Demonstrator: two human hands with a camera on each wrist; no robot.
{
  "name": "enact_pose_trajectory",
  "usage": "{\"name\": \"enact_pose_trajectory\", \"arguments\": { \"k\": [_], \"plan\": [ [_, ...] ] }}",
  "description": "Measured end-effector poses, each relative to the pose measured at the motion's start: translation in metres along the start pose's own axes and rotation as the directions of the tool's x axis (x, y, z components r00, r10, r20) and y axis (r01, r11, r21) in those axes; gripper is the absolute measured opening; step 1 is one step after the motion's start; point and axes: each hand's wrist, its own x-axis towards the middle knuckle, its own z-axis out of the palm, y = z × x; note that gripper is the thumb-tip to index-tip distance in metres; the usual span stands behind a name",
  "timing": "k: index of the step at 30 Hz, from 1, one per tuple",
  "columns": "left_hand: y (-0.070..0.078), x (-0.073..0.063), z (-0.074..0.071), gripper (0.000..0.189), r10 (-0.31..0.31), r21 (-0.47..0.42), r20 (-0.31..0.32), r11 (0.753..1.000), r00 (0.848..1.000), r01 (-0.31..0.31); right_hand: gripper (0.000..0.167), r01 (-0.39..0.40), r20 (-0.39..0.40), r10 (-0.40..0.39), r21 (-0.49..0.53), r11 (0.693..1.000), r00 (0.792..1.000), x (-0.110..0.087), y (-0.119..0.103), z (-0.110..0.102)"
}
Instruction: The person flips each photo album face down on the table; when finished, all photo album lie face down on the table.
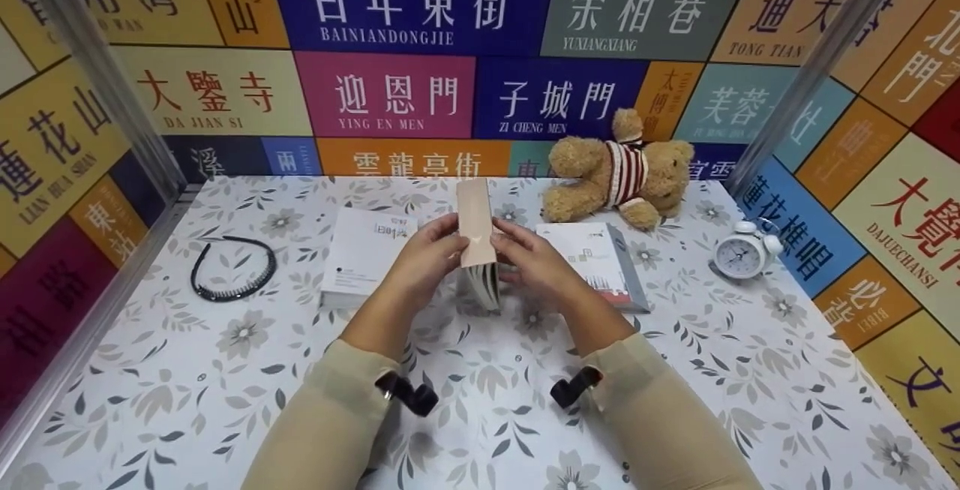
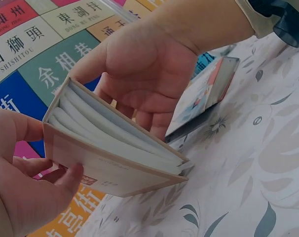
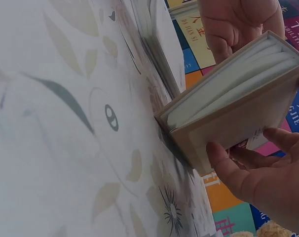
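A small beige hardcover book (image 1: 476, 220) is held upright between my two hands, its spine towards me and its lower edge near the table. My left hand (image 1: 426, 256) grips its left side, thumb by the spine and fingers along the cover. On the other side my right hand (image 1: 538, 256) grips the opposite cover in the same way. In the left wrist view the book's pages (image 2: 105, 123) show wavy and slightly fanned between the covers. The right wrist view shows my right fingers (image 3: 238, 170) against one cover, over a small red mark.
A white book (image 1: 360, 257) lies left of my hands, another white book (image 1: 592, 265) lies right. Farther out are a black headband (image 1: 232, 295) and a white alarm clock (image 1: 742, 254). A teddy bear (image 1: 626, 175) lies at the back by the printed wall (image 1: 420, 92).
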Motion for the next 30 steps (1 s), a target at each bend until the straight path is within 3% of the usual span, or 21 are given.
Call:
{"name": "enact_pose_trajectory", "arguments": {
  "k": [6,12,17,22,27,30],
  "plan": [
    [0.000,-0.003,0.002,0.066,-0.083,0.014,0.028,0.996,0.996,0.083,0.061,0.030,0.004,-0.030,-0.030,0.999,1.000,-0.001,0.000,-0.001],
    [0.001,-0.004,0.004,0.066,-0.042,0.113,0.012,0.993,0.999,0.040,0.061,0.008,0.020,-0.009,0.038,0.999,1.000,-0.003,-0.003,0.001],
    [0.001,-0.004,0.003,0.065,-0.049,0.159,0.001,0.986,0.999,0.048,0.059,0.004,0.002,-0.004,0.095,0.995,1.000,-0.003,-0.003,0.001],
    [-0.003,-0.003,0.001,0.063,-0.095,0.184,0.006,0.979,0.995,0.092,0.056,0.076,-0.056,-0.071,0.078,0.994,0.996,-0.001,-0.002,-0.004],
    [-0.017,0.003,-0.003,0.065,-0.172,0.182,0.024,0.969,0.985,0.165,0.051,0.169,-0.164,-0.167,-0.001,0.986,0.972,0.000,-0.002,-0.014],
    [-0.021,0.007,-0.003,0.066,-0.169,0.169,0.012,0.972,0.985,0.165,0.052,0.183,-0.184,-0.182,-0.008,0.983,0.966,0.001,-0.002,-0.021]
  ]
}}
